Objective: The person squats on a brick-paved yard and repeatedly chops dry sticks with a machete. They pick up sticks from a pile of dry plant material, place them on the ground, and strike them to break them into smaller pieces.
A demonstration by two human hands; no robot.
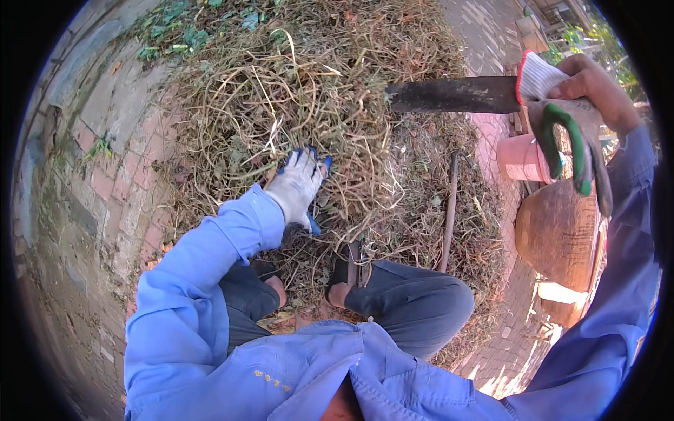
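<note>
My left hand [299, 185], in a white work glove with blue fingertips, lies on a heap of dry tangled plant stems [253, 110]. Its fingers are spread, with the tips partly among the stems. Out to the right, my raised right hand [584, 87] is bare. It grips a long, wide knife with a dark blade [453, 94] pointing left over the heap. A grey and green work glove [566, 126] with a white, red-edged cuff hangs at this hand, covering the knife's handle.
Brick paving [113, 179] borders the heap on the left. A wooden stick [449, 221] lies on stems by my knee. To the right stand a pink bucket [518, 158] and a large brown rounded container [558, 237]. Green leaves [174, 29] lie at the top left.
</note>
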